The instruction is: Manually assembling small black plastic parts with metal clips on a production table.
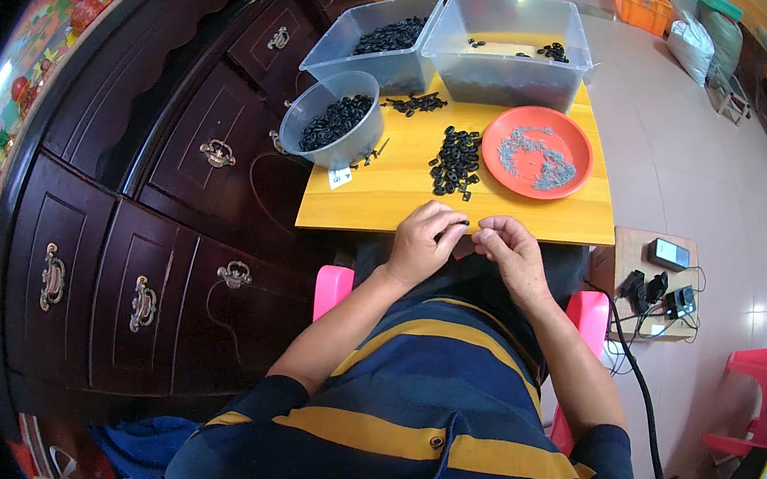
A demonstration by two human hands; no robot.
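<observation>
Just above the table's near edge, my left hand (420, 243) pinches a small black plastic part (466, 223) between thumb and fingertips. Close beside it, my right hand (517, 258) has thumb and finger pressed together; anything between them is too small to make out. Beyond my hands, a heap of similar black parts (455, 161) lies on the yellow table (387, 210). To its right is an orange-red plate (584, 148) with small grey pieces (554, 171) scattered in it.
A round clear tub (294, 127) full of black parts stands at the table's left. Behind are two clear bins (512, 80), with more black parts (416, 103) loose nearby. A dark wooden cabinet (177, 246) rises on the left. A low stand (634, 257) with cables is at right.
</observation>
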